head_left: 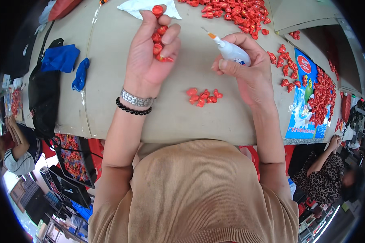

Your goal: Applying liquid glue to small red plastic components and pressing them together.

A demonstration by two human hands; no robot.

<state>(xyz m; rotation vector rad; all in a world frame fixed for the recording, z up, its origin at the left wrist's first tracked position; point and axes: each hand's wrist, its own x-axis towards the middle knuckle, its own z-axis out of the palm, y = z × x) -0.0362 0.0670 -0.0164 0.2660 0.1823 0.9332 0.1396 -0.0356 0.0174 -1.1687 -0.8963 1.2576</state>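
Note:
My left hand [146, 56], palm up, is closed around several small glossy red plastic pieces [157, 37]. One red piece [157, 11] is pinched upright between its thumb and fingertip. In my right hand [253, 73] is a white squeeze glue bottle [234, 53], gripped between thumb and fingers. Its orange collar and thin tip point up and left, toward my left hand but apart from it. Between my forearms, a small cluster of red pieces [202, 97] lies on the table [170, 125]. What the folded fingers of my left hand cover is hidden.
A big heap of red pieces [239, 14] lies at the far side; another pile [322, 95] rests on a blue printed sheet [296, 117] at right. White tissue [129, 7] is behind my left hand. Blue cloth [61, 58] and a black bag [44, 97] lie left. Co-workers sit at both sides.

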